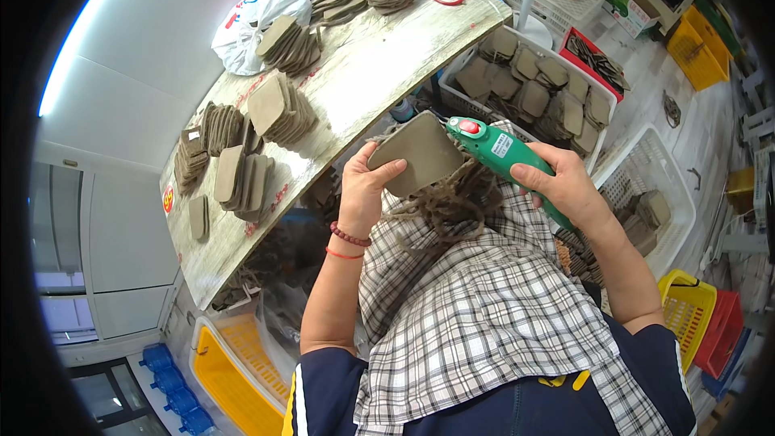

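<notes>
Stacks of khaki, round-cornered fabric pads (pixel 278 109) lean or lie on a pale, scuffed worktable (pixel 379 56), probably grouped for easy lifting. Right of them, a bare left hand (pixel 367 182) pinches a single khaki, round-cornered pad (pixel 424 153) by its left side, thumb on the upper face, other fingers mostly hidden; this seems to leave the opposite edge free. The single pad is above the lap, where brown, fuzzy strips (pixel 452 206) lie on a black-and-white plaid cloth apron (pixel 484 315), which likely shields the clothes. A green, rounded handheld tool with a red button (pixel 500 149) points at that free edge; whether they touch, I cannot tell. A bare right hand (pixel 565 182) wraps its handle, thumb on top, apparently for steering. Farther right, a white plastic lattice crate (pixel 678 234) holds more pads.
</notes>
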`<state>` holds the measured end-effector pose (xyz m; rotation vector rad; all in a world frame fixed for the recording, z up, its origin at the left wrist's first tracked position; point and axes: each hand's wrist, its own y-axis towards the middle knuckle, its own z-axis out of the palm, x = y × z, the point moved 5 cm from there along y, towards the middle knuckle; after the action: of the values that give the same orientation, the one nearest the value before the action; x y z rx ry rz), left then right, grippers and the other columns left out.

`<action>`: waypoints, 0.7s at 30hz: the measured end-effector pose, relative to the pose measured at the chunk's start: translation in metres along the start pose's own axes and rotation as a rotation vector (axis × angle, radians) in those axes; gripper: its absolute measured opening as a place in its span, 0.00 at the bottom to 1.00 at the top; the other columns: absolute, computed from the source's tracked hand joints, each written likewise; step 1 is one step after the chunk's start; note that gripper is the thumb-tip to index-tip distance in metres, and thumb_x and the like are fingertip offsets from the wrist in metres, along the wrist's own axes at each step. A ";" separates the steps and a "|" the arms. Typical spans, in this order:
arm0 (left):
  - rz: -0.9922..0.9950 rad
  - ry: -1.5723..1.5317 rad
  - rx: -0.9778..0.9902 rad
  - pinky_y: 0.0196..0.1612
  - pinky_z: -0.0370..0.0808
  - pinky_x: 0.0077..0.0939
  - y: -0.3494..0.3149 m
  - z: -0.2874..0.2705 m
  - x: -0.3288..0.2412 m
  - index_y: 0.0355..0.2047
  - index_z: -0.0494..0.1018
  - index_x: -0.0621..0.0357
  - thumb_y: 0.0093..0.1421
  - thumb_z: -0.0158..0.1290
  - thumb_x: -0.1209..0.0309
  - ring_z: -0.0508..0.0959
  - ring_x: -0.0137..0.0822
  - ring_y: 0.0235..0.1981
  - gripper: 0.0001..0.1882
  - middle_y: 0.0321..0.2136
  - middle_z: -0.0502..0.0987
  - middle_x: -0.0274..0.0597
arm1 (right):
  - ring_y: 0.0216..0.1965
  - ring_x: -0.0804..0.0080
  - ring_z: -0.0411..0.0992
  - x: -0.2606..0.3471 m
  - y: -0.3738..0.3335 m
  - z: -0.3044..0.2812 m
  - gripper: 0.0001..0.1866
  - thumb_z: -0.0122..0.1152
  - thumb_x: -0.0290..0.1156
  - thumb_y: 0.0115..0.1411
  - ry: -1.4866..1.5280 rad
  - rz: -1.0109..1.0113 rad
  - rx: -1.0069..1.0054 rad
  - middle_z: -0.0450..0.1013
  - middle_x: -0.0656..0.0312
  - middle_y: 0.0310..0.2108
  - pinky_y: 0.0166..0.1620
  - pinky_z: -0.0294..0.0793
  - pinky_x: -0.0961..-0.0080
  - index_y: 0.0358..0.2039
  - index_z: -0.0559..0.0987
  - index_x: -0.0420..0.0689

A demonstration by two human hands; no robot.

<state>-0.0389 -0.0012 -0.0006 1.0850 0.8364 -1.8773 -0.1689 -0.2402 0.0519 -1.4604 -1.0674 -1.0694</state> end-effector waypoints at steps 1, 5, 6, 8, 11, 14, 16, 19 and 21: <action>0.001 0.040 0.021 0.39 0.77 0.21 -0.001 -0.002 -0.003 0.44 0.72 0.67 0.54 0.56 0.85 0.79 0.28 0.35 0.16 0.36 0.79 0.40 | 0.21 0.85 0.66 0.001 0.000 -0.001 0.20 0.64 0.42 0.58 0.001 0.005 0.003 0.71 0.67 0.24 0.22 0.69 0.85 0.40 0.78 0.37; 0.006 0.209 0.097 0.40 0.76 0.20 -0.003 -0.009 -0.014 0.43 0.73 0.64 0.54 0.56 0.85 0.78 0.26 0.35 0.15 0.37 0.79 0.38 | 0.22 0.85 0.67 0.005 -0.002 -0.005 0.20 0.65 0.42 0.57 -0.057 0.020 0.051 0.72 0.67 0.25 0.23 0.69 0.84 0.41 0.79 0.38; -0.003 0.232 0.108 0.39 0.75 0.19 -0.002 -0.011 -0.015 0.42 0.74 0.64 0.53 0.56 0.85 0.78 0.24 0.34 0.14 0.35 0.80 0.37 | 0.22 0.85 0.67 0.005 -0.002 -0.005 0.20 0.65 0.42 0.56 -0.067 0.022 0.050 0.72 0.67 0.24 0.23 0.69 0.84 0.41 0.79 0.38; -0.045 0.287 0.146 0.39 0.75 0.19 -0.003 -0.011 -0.021 0.42 0.74 0.65 0.53 0.56 0.85 0.77 0.24 0.34 0.15 0.35 0.79 0.36 | 0.22 0.85 0.67 0.005 -0.002 -0.007 0.20 0.66 0.42 0.56 -0.100 0.028 0.066 0.72 0.67 0.24 0.23 0.69 0.84 0.41 0.79 0.39; -0.097 0.473 0.158 0.38 0.75 0.18 -0.009 -0.014 -0.033 0.41 0.74 0.66 0.52 0.57 0.84 0.77 0.23 0.34 0.14 0.34 0.79 0.36 | 0.21 0.85 0.66 0.010 0.003 -0.003 0.20 0.67 0.41 0.55 -0.184 0.037 0.123 0.71 0.68 0.23 0.23 0.68 0.83 0.41 0.79 0.40; -0.051 0.601 0.193 0.38 0.74 0.18 -0.013 -0.030 -0.027 0.41 0.73 0.68 0.53 0.58 0.82 0.77 0.25 0.33 0.14 0.33 0.79 0.36 | 0.20 0.86 0.66 0.006 0.007 0.010 0.20 0.67 0.39 0.53 -0.240 0.030 0.170 0.71 0.68 0.22 0.23 0.66 0.84 0.42 0.78 0.40; -0.149 0.720 0.123 0.41 0.72 0.19 -0.024 -0.031 -0.038 0.43 0.73 0.68 0.53 0.58 0.80 0.75 0.24 0.37 0.16 0.36 0.77 0.34 | 0.21 0.84 0.67 -0.003 0.016 0.021 0.20 0.67 0.39 0.53 -0.225 0.028 0.175 0.72 0.67 0.23 0.25 0.67 0.83 0.43 0.78 0.40; 0.021 0.546 -0.265 0.44 0.72 0.20 -0.047 -0.086 -0.071 0.46 0.71 0.67 0.56 0.56 0.77 0.75 0.25 0.39 0.17 0.39 0.77 0.37 | 0.24 0.79 0.70 -0.008 0.043 0.026 0.22 0.67 0.41 0.54 -0.366 -0.108 0.078 0.74 0.64 0.26 0.30 0.71 0.77 0.44 0.78 0.40; 0.273 0.292 -0.526 0.38 0.77 0.24 -0.064 -0.150 -0.111 0.42 0.72 0.60 0.57 0.55 0.79 0.77 0.30 0.34 0.12 0.37 0.77 0.39 | 0.28 0.70 0.75 0.002 0.059 0.030 0.24 0.66 0.45 0.54 -0.489 -0.184 -0.009 0.77 0.60 0.28 0.36 0.73 0.70 0.44 0.77 0.41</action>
<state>-0.0036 0.1869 0.0467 1.0776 1.1966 -1.1925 -0.1081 -0.2175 0.0375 -1.7029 -1.5658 -0.8573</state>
